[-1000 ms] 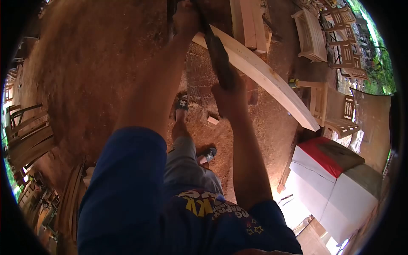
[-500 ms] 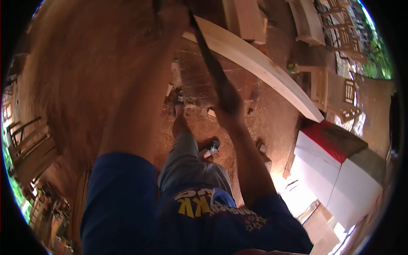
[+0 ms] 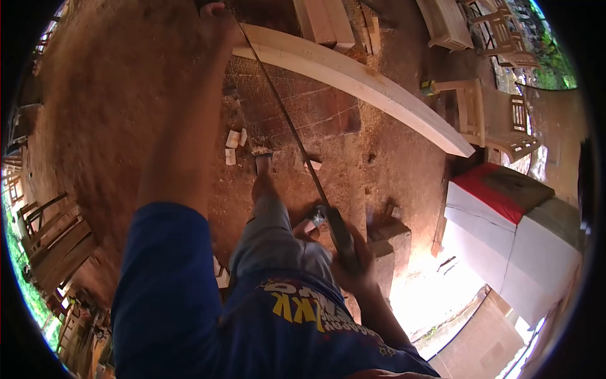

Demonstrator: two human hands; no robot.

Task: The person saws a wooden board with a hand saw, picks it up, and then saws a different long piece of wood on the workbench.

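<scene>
The largest thing in the work, a long pale plank (image 3: 344, 72), lies with its long axis running from beside the left hand across to the right, its right end slanting toward the person's side. Beyond the plank's left half lies a thick squared timber (image 3: 328, 25), shorter in view than the plank. A dark, saw-like tool (image 3: 309, 168) has a long axis set steeply across the plank's: in view its thin blade, seen nearly edge-on, crosses the plank close to its left end, though whether the two touch cannot be told. The tool's handle (image 3: 341, 234) sits on the person's side of the plank, with the fingers of the right hand (image 3: 356, 259) wrapped around it, well apart from the plank. The left hand (image 3: 218, 24) is the nearer one, at the plank's left end, so the plank lies to the right of its fingers; these are blurred, and what they grip cannot be told. Smallest are the pale offcuts (image 3: 233, 138) on the ground, on the person's side of the plank's left end.
</scene>
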